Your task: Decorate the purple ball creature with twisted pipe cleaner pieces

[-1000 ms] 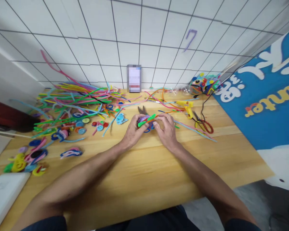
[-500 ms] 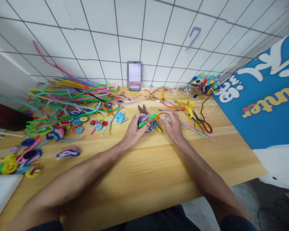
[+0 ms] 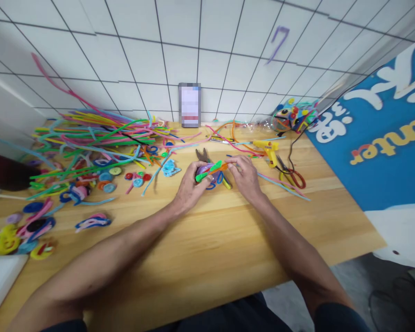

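Observation:
My left hand (image 3: 188,186) is curled around a small pipe-cleaner piece (image 3: 209,174) of purple, blue, green and orange, held just above the wooden table (image 3: 200,240). My right hand (image 3: 245,175) pinches the orange strand at the piece's right side, fingertips together. A green strip lies across the top of the piece. Dark pliers (image 3: 202,156) lie just behind the hands.
A big heap of coloured pipe cleaners (image 3: 97,136) covers the table's back left, with coiled discs (image 3: 105,177) and shaped pieces (image 3: 27,230) nearer. A yellow glue gun (image 3: 268,150), red-handled scissors (image 3: 292,175) and a colourful figure (image 3: 292,117) sit at right. A blue banner (image 3: 376,138) stands beyond.
My right hand drew back a little to the right off the piece and now pinches its orange strand. The left hand keeps its hold. The view shifted slightly.

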Available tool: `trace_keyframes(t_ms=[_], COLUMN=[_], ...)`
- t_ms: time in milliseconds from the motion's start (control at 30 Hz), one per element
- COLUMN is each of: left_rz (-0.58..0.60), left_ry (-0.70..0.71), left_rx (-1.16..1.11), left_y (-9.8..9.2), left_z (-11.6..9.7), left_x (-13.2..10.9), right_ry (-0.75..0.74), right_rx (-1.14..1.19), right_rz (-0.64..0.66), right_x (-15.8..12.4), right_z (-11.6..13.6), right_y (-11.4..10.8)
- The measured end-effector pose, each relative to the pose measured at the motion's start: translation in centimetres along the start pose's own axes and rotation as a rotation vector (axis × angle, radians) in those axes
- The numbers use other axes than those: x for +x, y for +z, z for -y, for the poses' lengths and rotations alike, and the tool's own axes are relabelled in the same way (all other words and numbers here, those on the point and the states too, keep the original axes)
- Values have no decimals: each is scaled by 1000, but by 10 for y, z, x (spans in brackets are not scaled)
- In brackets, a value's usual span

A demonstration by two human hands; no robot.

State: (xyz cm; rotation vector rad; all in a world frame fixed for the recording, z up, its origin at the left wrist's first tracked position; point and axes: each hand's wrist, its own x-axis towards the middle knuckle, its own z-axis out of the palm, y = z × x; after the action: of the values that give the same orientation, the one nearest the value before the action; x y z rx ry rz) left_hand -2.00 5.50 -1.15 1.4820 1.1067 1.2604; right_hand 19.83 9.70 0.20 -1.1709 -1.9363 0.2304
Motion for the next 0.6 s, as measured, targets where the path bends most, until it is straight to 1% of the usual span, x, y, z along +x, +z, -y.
trace_keyframes(t_ms=[167,367,600], left_rz=[-6,-12,-11], left_ry=[-1,-4,-18], left_rx=[-7,-20,-15], left_y=[0,0,1], left_z=[0,-2,-4], left_x=[-1,-1,0], right_ry=[-53,-131,-152], right_rx=[-33,-82,-113], right_rz=[-92,-45,-70], right_x=[-2,-14,-17], right_z=[10,15,17], right_y=[-8,-7,-9])
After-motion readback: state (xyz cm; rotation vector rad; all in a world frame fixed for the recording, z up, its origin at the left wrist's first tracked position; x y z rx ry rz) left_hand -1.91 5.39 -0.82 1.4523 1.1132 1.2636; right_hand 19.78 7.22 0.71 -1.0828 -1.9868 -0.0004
